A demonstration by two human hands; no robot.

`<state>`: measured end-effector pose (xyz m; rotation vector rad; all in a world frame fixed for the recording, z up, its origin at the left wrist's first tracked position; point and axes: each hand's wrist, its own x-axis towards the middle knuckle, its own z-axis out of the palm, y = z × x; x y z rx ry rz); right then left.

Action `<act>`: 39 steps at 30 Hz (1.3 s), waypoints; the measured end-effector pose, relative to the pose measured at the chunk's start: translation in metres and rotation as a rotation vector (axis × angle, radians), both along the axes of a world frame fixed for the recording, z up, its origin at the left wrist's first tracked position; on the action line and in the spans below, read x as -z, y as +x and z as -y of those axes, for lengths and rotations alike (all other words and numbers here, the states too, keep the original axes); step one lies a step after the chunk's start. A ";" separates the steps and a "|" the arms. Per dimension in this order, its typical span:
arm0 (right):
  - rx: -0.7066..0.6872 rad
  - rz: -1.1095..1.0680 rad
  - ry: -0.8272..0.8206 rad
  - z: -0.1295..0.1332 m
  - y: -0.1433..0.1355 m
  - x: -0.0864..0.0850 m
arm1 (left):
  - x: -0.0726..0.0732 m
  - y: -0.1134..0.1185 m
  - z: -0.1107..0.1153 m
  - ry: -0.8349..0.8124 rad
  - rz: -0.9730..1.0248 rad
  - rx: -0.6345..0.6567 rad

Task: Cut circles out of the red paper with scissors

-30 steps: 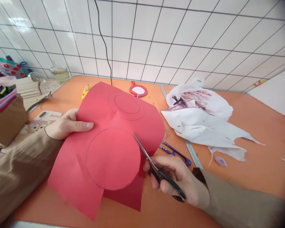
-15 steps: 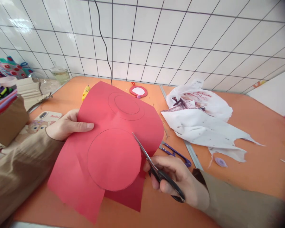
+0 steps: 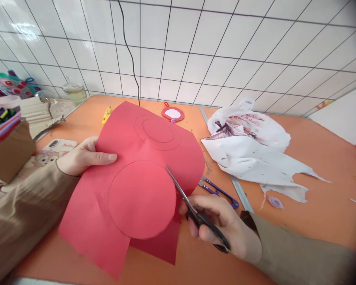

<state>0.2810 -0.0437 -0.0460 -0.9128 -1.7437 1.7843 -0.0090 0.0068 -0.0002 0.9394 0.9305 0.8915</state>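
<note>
A large red sheet (image 3: 142,198) bends over the orange table, with a big drawn circle and, higher up, two smaller rings one inside the other. The big circle's right and lower edge is cut free. My left hand (image 3: 90,156) pinches the sheet's left side, thumb on top, fingers hidden beneath. My right hand (image 3: 216,221) is wrapped round the black handles of the scissors (image 3: 182,194). Their blades look nearly closed, and the tips lie at the circle's upper right edge.
Purple-handled snips (image 3: 221,192) and a white bag with cloth (image 3: 249,146) lie at right. Behind the sheet are a red ring ornament (image 3: 173,114) and a yellow item (image 3: 106,116). A phone (image 3: 57,146) and a cardboard box (image 3: 13,148) are at left.
</note>
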 end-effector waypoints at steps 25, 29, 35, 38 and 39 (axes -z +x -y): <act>-0.027 -0.011 -0.016 -0.001 -0.002 -0.004 | 0.001 0.002 0.002 -0.020 -0.010 0.035; -0.031 -0.006 -0.007 -0.002 -0.002 -0.005 | 0.001 0.002 0.002 -0.023 0.001 0.047; -0.025 -0.008 -0.001 -0.001 -0.002 -0.005 | 0.001 0.001 0.002 -0.024 -0.008 0.043; -0.021 -0.021 0.000 -0.001 -0.002 -0.004 | 0.000 0.001 0.002 -0.024 -0.011 0.048; -0.020 -0.026 -0.003 -0.002 -0.002 -0.003 | 0.000 0.001 0.002 -0.024 -0.010 0.050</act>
